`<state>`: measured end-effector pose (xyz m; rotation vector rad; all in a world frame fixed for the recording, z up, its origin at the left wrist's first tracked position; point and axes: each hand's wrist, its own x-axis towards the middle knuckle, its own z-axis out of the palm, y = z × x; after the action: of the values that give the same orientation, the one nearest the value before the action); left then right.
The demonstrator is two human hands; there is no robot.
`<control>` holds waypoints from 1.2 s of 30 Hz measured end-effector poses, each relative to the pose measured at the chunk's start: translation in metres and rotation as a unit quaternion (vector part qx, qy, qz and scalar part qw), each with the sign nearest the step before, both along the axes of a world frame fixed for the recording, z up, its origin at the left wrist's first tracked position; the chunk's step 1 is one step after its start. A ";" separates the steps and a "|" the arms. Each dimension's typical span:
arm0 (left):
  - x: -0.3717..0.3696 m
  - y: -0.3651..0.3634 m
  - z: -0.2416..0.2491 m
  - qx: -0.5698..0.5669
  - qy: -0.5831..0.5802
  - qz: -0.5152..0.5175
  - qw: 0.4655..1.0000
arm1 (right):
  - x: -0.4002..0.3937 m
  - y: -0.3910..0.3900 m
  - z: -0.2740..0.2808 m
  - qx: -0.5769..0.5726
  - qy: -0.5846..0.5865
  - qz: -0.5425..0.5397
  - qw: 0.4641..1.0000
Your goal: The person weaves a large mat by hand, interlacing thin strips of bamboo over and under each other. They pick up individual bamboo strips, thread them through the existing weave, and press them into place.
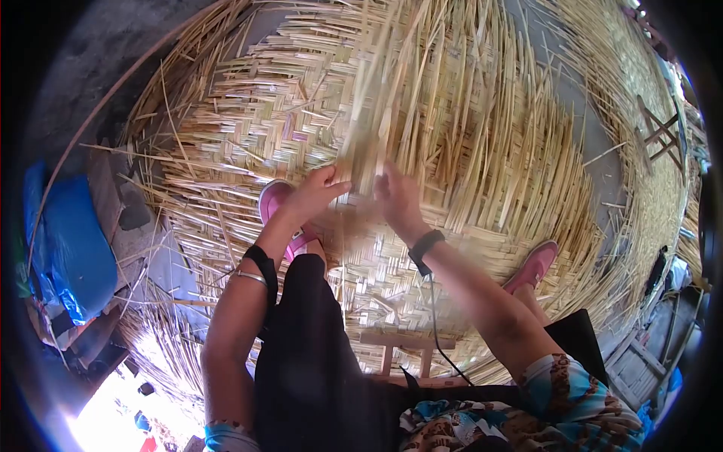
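A large bamboo mat in a herringbone weave spreads over the floor beneath me, with loose strip ends fringing its sides. My right hand, smeared by motion, is closed around pale bamboo strips that run away from me over the weave. To its left, my left hand has thumb and fingers apart, close beside the blurred strips. Both hands are just above the mat, between my feet. Pink shoes are on my feet, and both stand on the mat.
A low wooden stool is beneath me. A blue plastic-wrapped bundle lies at the left by a grey wall. Another woven mat curves along the right. A black cord hangs from my right wrist.
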<state>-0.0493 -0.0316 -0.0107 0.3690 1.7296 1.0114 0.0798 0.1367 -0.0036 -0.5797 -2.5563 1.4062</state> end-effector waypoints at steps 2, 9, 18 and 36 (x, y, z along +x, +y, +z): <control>0.001 -0.003 0.001 0.006 -0.022 0.020 1.000 | -0.002 0.000 0.003 0.009 -0.008 0.002 1.000; 0.005 0.009 0.036 0.021 -0.093 0.039 0.995 | -0.001 -0.001 0.000 0.005 0.007 0.009 1.000; 0.013 0.006 0.043 0.071 -0.063 0.113 0.989 | -0.003 -0.001 0.008 -0.010 -0.031 0.023 0.999; 0.020 -0.020 0.019 0.001 0.057 0.299 0.953 | -0.001 0.000 0.009 0.062 0.029 0.114 0.991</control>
<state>-0.0295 -0.0514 0.0080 -0.1173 1.9967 1.4400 0.0792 0.1362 0.0058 -0.2295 -2.7076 1.2938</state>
